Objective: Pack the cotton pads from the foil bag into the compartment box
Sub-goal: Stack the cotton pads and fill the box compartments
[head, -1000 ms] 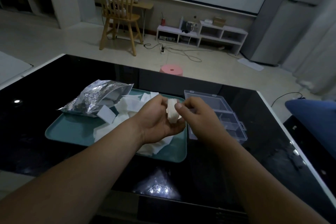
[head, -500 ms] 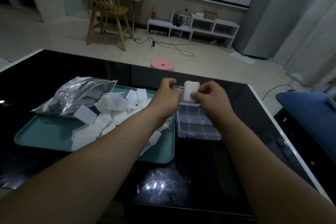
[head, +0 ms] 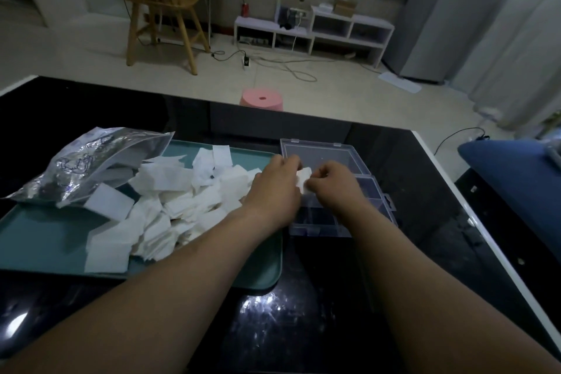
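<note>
I have brought the small stack of cotton pads (head: pixel 304 179) down from chest height to just over the compartment box (head: pixel 358 191) by the table's right edge. My left hand (head: pixel 274 191) and right hand (head: pixel 334 187) both pinch it, ready to press it in; most pads are still on the tray (head: pixel 45 255).

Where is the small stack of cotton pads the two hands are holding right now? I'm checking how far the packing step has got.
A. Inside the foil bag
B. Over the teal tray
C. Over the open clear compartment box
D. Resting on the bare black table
C: the left hand and right hand pinch the stack of cotton pads between them directly above the compartment box, right of the teal tray.
</note>
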`<state>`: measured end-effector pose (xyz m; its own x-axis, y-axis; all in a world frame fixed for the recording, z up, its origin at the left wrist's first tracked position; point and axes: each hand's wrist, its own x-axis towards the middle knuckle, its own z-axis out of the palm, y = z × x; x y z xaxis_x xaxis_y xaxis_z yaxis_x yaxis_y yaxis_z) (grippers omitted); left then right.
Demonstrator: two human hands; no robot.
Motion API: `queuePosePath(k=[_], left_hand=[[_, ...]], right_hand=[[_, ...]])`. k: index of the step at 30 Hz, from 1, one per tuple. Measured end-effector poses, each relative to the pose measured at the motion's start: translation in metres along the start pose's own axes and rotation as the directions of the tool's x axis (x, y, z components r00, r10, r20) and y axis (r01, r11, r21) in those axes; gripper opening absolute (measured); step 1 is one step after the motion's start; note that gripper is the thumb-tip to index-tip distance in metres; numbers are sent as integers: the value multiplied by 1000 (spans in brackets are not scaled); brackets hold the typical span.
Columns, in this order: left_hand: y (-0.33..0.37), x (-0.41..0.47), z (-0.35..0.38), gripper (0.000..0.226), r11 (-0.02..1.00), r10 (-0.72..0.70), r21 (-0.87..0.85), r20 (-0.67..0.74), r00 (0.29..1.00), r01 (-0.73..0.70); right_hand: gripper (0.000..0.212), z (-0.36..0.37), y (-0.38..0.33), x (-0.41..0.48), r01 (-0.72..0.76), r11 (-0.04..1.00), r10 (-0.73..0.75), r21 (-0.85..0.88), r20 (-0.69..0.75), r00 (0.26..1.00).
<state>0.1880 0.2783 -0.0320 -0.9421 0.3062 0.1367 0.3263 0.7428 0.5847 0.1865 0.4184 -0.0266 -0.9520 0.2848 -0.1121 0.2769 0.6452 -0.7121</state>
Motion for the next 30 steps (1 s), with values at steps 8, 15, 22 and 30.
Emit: queuePosePath(k=[8, 15, 22, 30], left_hand=[[-9, 0, 4, 25, 974, 50, 219, -3, 999, -48], [-3, -7, -6, 37, 931, 110, 346, 30, 993, -114], [-5, -38, -68, 32, 965, 149, 233, -112, 983, -120], [-101, -88, -151, 29, 975, -52, 192, -279, 959, 109]], right_hand=[[8, 13, -3, 7, -51, 978, 50, -202, -8, 999], [13, 15, -4, 5, -60, 969, 47, -238, -59, 997], [9, 12, -41, -25, 262, 964, -266, -47, -199, 943], [10, 53, -86, -71, 450, 891, -451, -49, 4, 893]])
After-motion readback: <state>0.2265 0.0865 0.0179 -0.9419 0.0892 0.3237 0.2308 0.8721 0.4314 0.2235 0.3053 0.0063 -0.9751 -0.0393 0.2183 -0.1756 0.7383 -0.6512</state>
